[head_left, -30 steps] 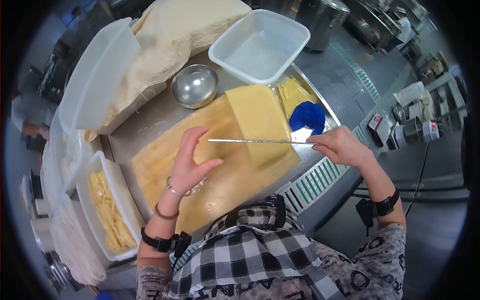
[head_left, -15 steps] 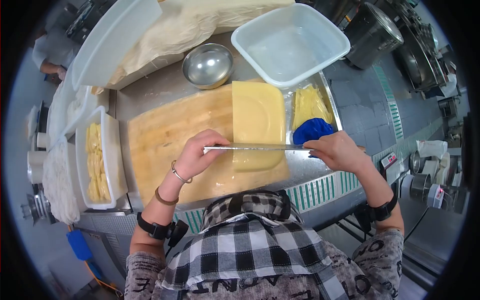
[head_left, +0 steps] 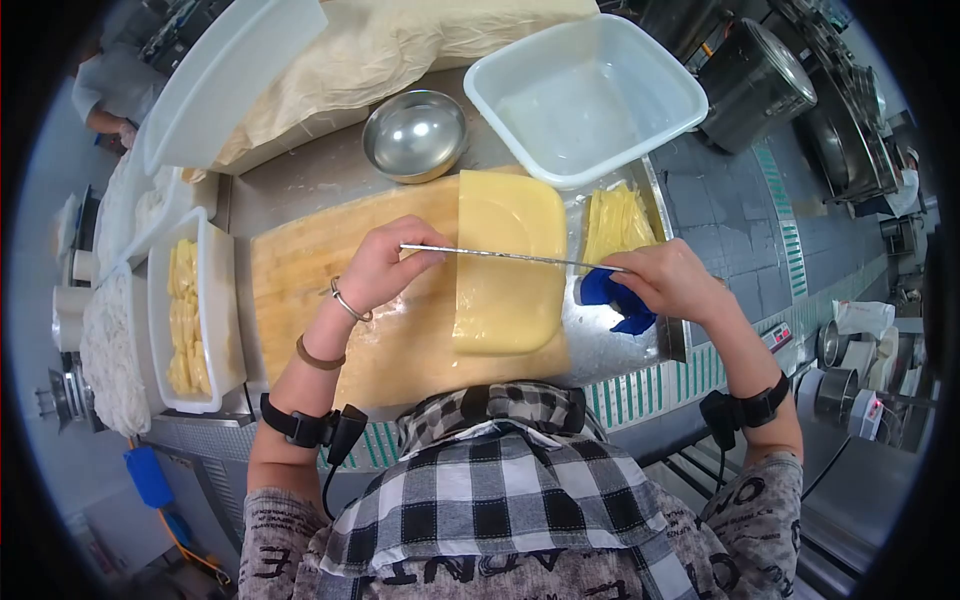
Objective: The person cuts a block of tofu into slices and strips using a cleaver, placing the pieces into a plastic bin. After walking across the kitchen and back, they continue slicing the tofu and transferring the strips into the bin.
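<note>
Over the board (head_left: 308, 268), our left hand (head_left: 380, 265) pinched one end of the thin blade (head_left: 510, 256), our right hand (head_left: 672, 280) the other; seemingly stiff, it suited end grips. The yellow slab (head_left: 508, 312), likely soft and slick, neared the board's right edge. Leftward seemed roomier; beyond the board stood a steel bowl (head_left: 415, 135).

Blade (head_left: 510, 257) — end hidden in R fingers (head_left: 640, 268), beige cloth (head_left: 400, 50) cut off @ top

Stretches nearly edge-on to view as a long, thin metal blade (head_left: 510, 256), slightly slanted, over a smooth, glossy yellow slab (head_left: 508, 315) with rounded right-hand corners, lying flat across the right part of a wooden board (head_left: 345, 270).
</note>
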`<state>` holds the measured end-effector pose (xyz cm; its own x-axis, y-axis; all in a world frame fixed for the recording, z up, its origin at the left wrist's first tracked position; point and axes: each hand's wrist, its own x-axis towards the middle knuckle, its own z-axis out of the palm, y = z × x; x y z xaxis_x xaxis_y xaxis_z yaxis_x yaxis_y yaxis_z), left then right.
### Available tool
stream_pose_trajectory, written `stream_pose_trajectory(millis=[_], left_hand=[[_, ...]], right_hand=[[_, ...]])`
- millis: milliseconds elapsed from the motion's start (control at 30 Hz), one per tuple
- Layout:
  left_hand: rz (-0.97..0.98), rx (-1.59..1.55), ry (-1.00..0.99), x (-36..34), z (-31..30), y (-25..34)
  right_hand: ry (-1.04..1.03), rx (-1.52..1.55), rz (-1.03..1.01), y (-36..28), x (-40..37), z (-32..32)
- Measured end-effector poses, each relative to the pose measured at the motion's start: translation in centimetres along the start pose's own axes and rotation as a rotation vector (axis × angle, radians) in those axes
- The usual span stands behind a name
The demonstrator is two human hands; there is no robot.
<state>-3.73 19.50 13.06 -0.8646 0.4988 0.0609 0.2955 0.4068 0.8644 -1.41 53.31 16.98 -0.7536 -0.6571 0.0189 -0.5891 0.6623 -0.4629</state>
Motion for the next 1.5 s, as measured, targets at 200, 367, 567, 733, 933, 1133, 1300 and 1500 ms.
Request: stream_pose_trajectory(millis=[200, 367, 567, 733, 933, 1133, 1300, 1500], left_hand=[[-0.066, -0.045, -0.058, 0.7, -0.1, 0.0], [-0.086, -0.046, -0.070, 0.9, -0.3, 0.0], [-0.077, -0.046, -0.072, 0.6, -0.2, 0.0], [-0.064, -0.035, -0.070, 0.4, 0.1, -0.3], [-0.087, -0.023, -0.117, 0.2, -0.2, -0.3], [-0.120, 0.647, -0.379, 2.1, 0.4, 1.6], [-0.170, 0.988, -0.551, 3.5, 2.0, -0.7], [-0.064, 0.824, -0.415, 1.3, 3.1, -3.5]], right_hand=[[-0.022, 0.040, 0.038, 0.8, 0.0, 0.3], [-0.023, 0.060, 0.046, 0.9, 0.1, 0.4], [-0.051, 0.041, 0.040, 0.9, 0.0, 0.8], [-0.071, 0.022, 0.048, 1.1, -0.2, 1.3], [-0.070, 0.018, 0.036, 0.8, -0.1, 1.0], [-0.133, -0.057, 0.015, 1.0, -0.1, 2.5], [-0.205, -0.110, 0.049, 1.8, -0.4, 4.3], [-0.315, -0.195, 0.004, 2.5, 0.3, 6.2]])
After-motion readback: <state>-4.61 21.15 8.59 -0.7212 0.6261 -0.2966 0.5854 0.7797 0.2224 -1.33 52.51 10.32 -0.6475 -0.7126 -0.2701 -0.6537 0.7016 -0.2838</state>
